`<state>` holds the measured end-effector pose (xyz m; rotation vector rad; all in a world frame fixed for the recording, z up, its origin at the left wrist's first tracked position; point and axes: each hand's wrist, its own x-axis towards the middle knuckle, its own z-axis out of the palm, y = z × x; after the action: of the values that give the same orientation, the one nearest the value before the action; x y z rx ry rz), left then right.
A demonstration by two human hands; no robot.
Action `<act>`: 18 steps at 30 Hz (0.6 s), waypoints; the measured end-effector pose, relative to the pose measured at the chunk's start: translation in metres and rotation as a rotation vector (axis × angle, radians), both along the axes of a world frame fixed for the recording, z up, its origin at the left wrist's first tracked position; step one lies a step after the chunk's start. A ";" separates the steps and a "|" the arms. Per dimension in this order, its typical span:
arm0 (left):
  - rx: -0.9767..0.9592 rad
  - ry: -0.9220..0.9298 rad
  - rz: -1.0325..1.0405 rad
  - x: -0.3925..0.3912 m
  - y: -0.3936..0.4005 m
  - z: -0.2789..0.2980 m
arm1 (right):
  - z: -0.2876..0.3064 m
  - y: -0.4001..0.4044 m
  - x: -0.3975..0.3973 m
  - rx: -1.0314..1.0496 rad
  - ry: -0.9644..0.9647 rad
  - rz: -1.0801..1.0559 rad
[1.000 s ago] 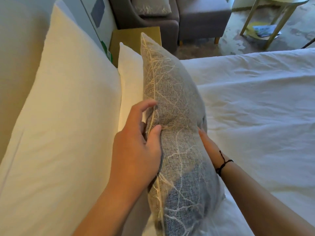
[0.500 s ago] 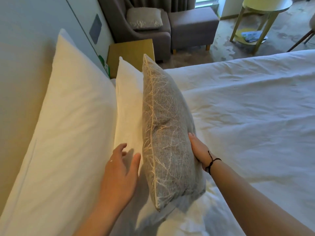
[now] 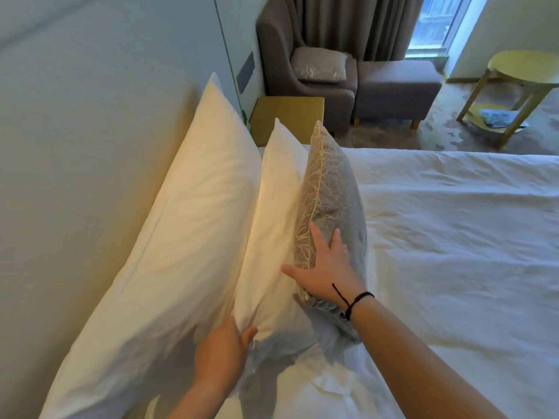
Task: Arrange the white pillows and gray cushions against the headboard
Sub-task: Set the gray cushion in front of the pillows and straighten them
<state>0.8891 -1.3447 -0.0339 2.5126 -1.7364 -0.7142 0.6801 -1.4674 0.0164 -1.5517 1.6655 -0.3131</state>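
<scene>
A large white pillow [image 3: 169, 252] leans on the pale headboard [image 3: 75, 146] at the left. In front of it stands a smaller white pillow [image 3: 272, 222], and a gray cushion [image 3: 332, 192] with straw-coloured threads leans upright against that one. My right hand [image 3: 326, 267], with a black cord at the wrist, lies flat on the cushion's near face with its fingers spread. My left hand [image 3: 223, 352] grips the near bottom corner of the smaller white pillow, thumb in front and fingers tucked in behind it.
The white duvet [image 3: 453, 237] covers the bed to the right. Past the bed's far edge stand a wooden nightstand [image 3: 287, 116], a gray armchair holding another gray cushion [image 3: 319, 65], a footstool [image 3: 396, 86] and a round yellow table [image 3: 526, 71].
My left hand let go of the cushion's edge and dropped to the smaller white pillow's corner. My right hand slid from the cushion's bed-side face onto its near end.
</scene>
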 end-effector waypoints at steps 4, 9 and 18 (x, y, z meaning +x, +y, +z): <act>-0.046 -0.074 -0.139 0.002 0.013 0.004 | -0.004 -0.007 -0.005 0.046 -0.032 -0.045; -0.070 -0.027 -0.193 0.006 0.024 0.004 | -0.014 -0.003 -0.011 0.038 -0.077 -0.061; -0.043 0.133 -0.167 0.048 0.049 0.013 | -0.005 0.005 -0.009 0.021 -0.149 -0.110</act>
<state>0.9368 -1.2957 -0.0211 2.2558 -1.9088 -0.8218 0.6712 -1.4621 0.0116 -1.3898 1.6343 -0.4567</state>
